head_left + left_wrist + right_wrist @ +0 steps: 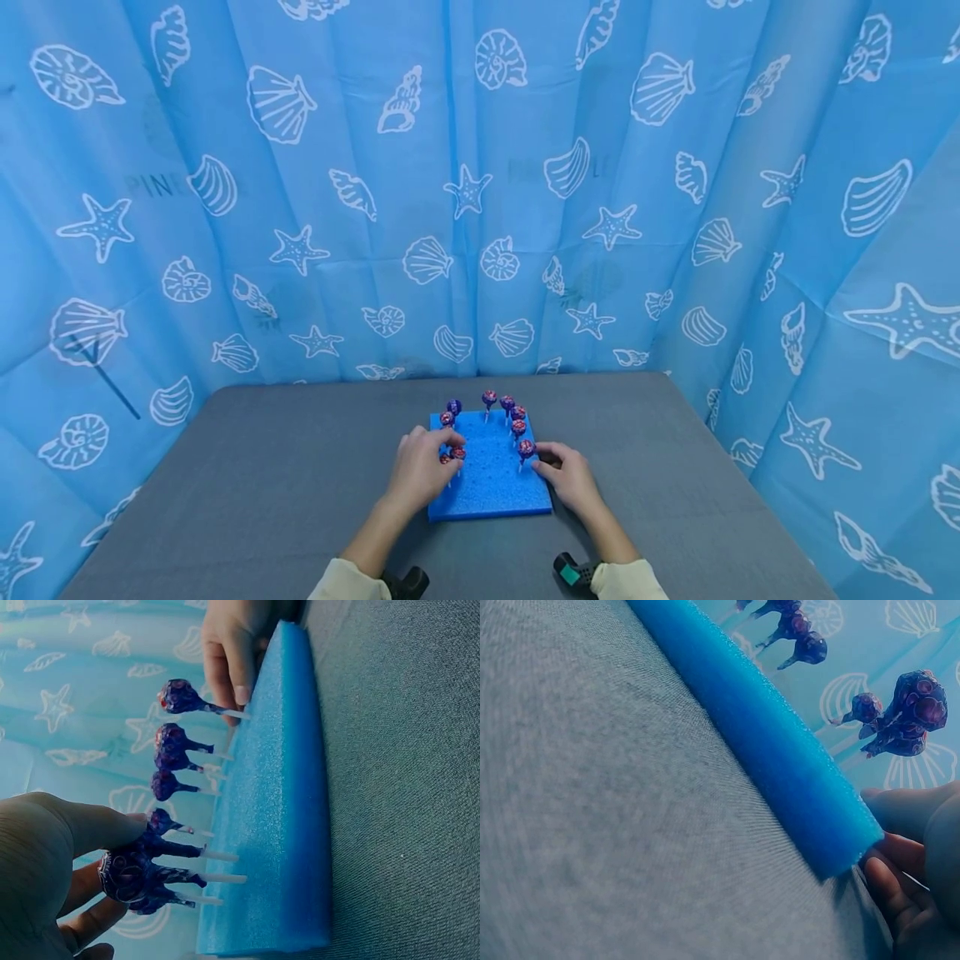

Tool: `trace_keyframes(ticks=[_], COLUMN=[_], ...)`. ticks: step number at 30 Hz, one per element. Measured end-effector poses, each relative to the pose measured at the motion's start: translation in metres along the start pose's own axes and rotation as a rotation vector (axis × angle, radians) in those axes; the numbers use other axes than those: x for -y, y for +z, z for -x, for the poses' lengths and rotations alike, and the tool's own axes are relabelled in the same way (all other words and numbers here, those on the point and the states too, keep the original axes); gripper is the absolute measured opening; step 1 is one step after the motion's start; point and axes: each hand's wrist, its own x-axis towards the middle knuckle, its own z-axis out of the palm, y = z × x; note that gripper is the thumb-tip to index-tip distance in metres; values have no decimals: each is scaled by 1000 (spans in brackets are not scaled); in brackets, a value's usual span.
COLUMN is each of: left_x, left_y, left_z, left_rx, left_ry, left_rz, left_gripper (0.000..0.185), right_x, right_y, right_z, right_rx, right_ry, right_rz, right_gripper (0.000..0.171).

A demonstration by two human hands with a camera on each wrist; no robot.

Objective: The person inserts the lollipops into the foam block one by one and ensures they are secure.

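A flat blue foam block (491,487) lies on the table with several wrapped lollipops standing in it by their white sticks. At its left side, my left hand (423,468) pinches a lollipop (124,876) by its dark purple wrapped head, the thumb on the near side and fingers behind. Another lollipop (458,453) head shows beside those fingertips. My right hand (572,479) grips the block's right edge, thumb above and fingers low at the corner in the right wrist view. Close to that thumb stands a red and purple lollipop (527,449).
Along the block's right side and back stand more lollipops (518,427), with others at the back left (454,407). A grey cloth covers the table (300,467). Behind it hangs a blue curtain (465,242) with white shell and starfish prints.
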Motion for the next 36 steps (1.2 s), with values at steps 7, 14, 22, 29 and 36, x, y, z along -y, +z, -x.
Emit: trace_keyframes(ticks=[7,14,22,29,36], left_x=[-1,-5,-6,4,25], left_y=[2,10,16,18,5], left_z=[1,3,5,14,22], left_rx=[-15,-30,-119,-223,-231], left_ry=[9,65,101,131,145], left_rz=[-1,-5,65,174,161], left_gripper=[22,25,25,26,32], right_x=[-2,-7,-11,-14,-18], right_y=[0,-8,-16,-22,-26], right_z=[-1,3,6,14,21], right_rx=[-2,9,37,55,104], right_ry=[-5,13,28,15,5], right_rz=[-2,-7,-49,-86,-123], right_gripper=[24,25,29,29,28])
